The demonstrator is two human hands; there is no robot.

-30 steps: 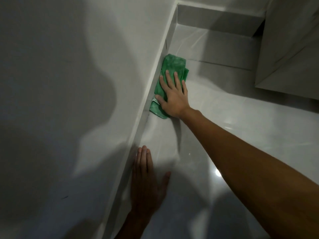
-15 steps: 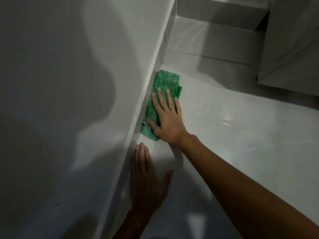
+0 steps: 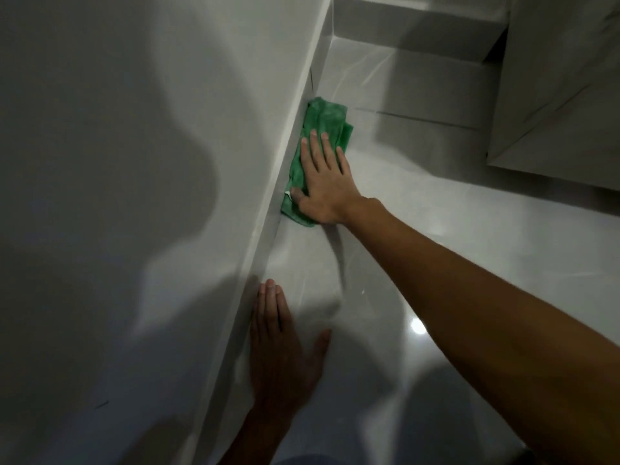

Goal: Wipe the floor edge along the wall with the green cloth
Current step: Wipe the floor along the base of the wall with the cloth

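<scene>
A folded green cloth (image 3: 323, 124) lies on the glossy grey floor (image 3: 419, 263), pushed against the foot of the white wall (image 3: 167, 162) where the floor edge (image 3: 288, 182) runs. My right hand (image 3: 325, 182) presses flat on the cloth's near half, fingers spread and thumb toward the wall. Flat on the floor closer to me, in shadow, rests my left hand (image 3: 281, 357), its fingers beside the wall base, holding nothing.
A skirting strip (image 3: 402, 18) closes the far corner. A grey cabinet or box (image 3: 553, 95) stands at the upper right, raised over the floor. A lamp reflection (image 3: 417, 327) glints on the tiles near my right forearm.
My right hand pulled the cloth toward me along the wall, then pushed it away again toward the far corner. My left hand has stayed in place.
</scene>
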